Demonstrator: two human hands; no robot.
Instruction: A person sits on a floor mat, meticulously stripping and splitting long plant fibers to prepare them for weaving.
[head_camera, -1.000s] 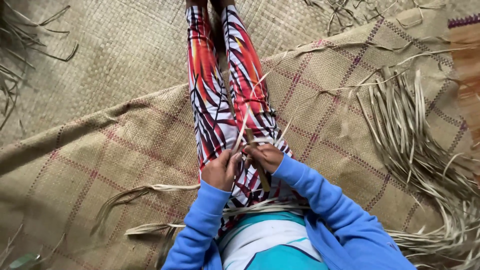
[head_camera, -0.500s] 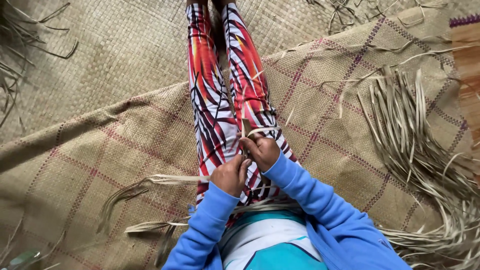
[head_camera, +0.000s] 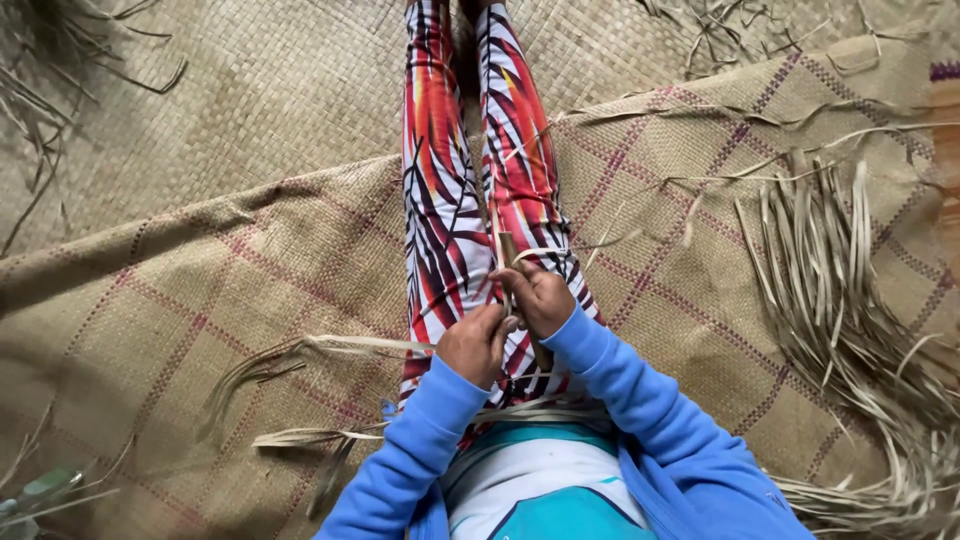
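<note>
Pinching a thin, pale dried leaf strip (head_camera: 497, 232), both hands, left (head_camera: 476, 343) and right (head_camera: 540, 297), grip it tightly.

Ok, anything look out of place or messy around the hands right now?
Nothing damaged. Both hands, left and right, grip a stick and leaf strips over the lap. Loose strips trail off left across the checked mat, and a bundle lies fanned out on the right.
</note>
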